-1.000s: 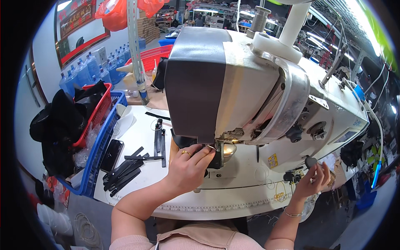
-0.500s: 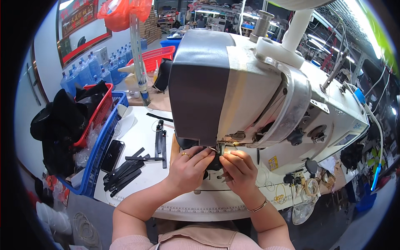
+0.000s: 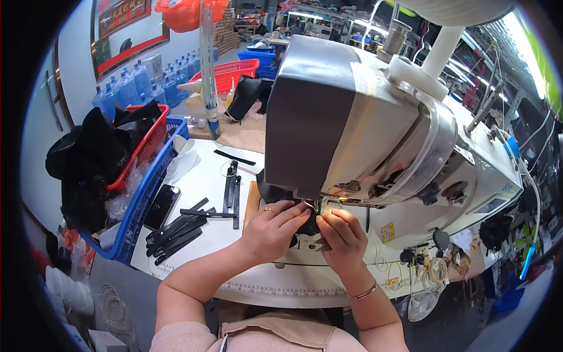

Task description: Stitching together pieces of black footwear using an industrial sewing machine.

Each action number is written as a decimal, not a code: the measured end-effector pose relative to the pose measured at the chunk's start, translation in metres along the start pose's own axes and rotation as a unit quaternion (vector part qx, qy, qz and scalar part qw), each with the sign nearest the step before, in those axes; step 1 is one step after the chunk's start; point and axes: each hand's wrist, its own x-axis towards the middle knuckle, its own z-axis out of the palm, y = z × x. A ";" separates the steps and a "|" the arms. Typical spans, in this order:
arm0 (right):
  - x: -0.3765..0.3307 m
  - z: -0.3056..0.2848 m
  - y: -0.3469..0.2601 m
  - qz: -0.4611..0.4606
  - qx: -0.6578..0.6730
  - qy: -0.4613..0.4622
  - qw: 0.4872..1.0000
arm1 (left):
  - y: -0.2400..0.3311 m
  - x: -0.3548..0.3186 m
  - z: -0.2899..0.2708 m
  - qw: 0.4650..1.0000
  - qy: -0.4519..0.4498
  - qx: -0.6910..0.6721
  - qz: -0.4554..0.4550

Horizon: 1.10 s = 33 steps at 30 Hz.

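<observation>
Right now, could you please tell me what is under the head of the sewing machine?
Under the sewing machine head, the left hand and right hand press a small black piece together. The needle and most of the piece are covered by the fingers.

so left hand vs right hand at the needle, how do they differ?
The left hand wears a gold ring on one finger; the right hand has bare fingers but a thin bracelet at the wrist. The left hand lies flatter, fingers stretched toward the needle from the left; the right hand is curled, fingertips pinching close under the presser foot. Both press on the small black piece under the sewing machine head.
</observation>
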 end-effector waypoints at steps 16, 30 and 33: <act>-0.031 -0.011 0.005 0.080 0.012 0.030 0.996 | -0.005 0.006 -0.002 1.000 -0.016 -0.014 0.009; -0.075 -0.019 0.004 0.189 0.051 0.008 0.981 | -0.005 0.019 -0.002 0.999 -0.042 -0.001 -0.027; -0.082 -0.020 0.006 0.204 0.059 0.007 0.977 | -0.003 0.021 -0.001 0.998 -0.037 -0.016 -0.041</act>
